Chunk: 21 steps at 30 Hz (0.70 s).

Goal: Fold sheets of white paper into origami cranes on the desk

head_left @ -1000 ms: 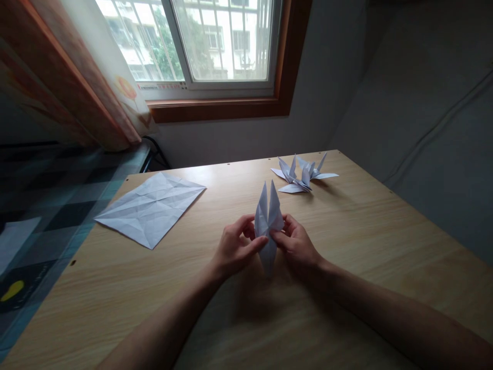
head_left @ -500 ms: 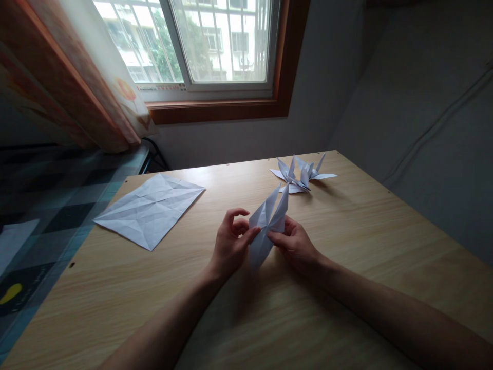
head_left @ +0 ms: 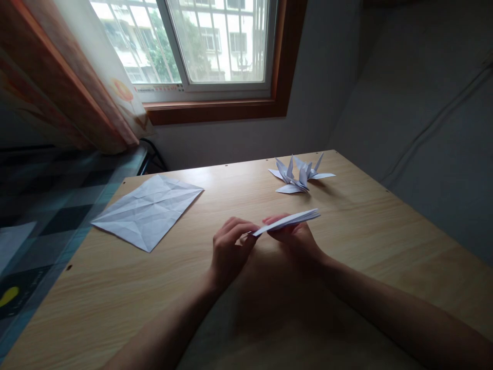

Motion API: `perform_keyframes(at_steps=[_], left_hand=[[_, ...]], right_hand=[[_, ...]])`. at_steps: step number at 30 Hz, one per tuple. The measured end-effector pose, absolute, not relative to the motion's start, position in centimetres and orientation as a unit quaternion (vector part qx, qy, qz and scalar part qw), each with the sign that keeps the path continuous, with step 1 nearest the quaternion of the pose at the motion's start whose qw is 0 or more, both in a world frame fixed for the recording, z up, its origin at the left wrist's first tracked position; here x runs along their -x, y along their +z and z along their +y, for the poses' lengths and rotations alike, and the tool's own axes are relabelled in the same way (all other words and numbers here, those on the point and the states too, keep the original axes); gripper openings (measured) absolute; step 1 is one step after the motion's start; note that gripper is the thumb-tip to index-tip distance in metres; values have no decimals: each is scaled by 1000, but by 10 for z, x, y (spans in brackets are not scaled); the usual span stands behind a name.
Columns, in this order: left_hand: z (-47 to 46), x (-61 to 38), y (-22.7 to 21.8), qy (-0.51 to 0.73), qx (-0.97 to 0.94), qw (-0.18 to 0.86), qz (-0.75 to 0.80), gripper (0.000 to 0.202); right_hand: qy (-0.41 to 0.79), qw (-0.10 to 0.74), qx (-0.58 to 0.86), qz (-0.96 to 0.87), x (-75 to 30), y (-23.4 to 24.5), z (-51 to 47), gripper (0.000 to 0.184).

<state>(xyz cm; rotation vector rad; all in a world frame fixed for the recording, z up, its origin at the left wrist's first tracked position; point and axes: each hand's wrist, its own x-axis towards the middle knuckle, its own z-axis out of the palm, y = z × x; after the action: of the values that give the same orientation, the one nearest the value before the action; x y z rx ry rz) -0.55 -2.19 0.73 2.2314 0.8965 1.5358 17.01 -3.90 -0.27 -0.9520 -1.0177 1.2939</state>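
Observation:
A folded piece of white paper [head_left: 288,220] is held above the table, turned nearly edge-on so that its stacked layers show at the right end. My left hand [head_left: 233,244] is closed, pinching the pointed left end of the paper between thumb and fingers. My right hand [head_left: 298,239] grips the paper from below and behind, near its middle; some of its fingers are hidden by the paper. Beyond my hands, two folded paper cranes [head_left: 290,180] stand close together on the table.
The wooden table [head_left: 185,308] has a creased white paper sheet [head_left: 150,210] lying flat at its left. A checked cloth [head_left: 69,216] covers the surface to the left. Behind are a window [head_left: 223,51], a curtain [head_left: 77,77] and a grey wall.
The folded paper has turned from upright, with two points facing up, to nearly flat with its layered end pointing right. Both hands have kept hold of it and shifted their grip.

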Motion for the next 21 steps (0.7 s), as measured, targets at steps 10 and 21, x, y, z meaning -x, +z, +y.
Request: perform_keyframes(at_steps=[10,21], left_hand=[[-10,20,1,260,-916,-139,273,16],[-8,17,-3,242,-913,-43,324,18]], right_hand=[[259,686,554,-393,-203,-16,-11,28],[140,280,422,-851,-181,-7,-42,26]])
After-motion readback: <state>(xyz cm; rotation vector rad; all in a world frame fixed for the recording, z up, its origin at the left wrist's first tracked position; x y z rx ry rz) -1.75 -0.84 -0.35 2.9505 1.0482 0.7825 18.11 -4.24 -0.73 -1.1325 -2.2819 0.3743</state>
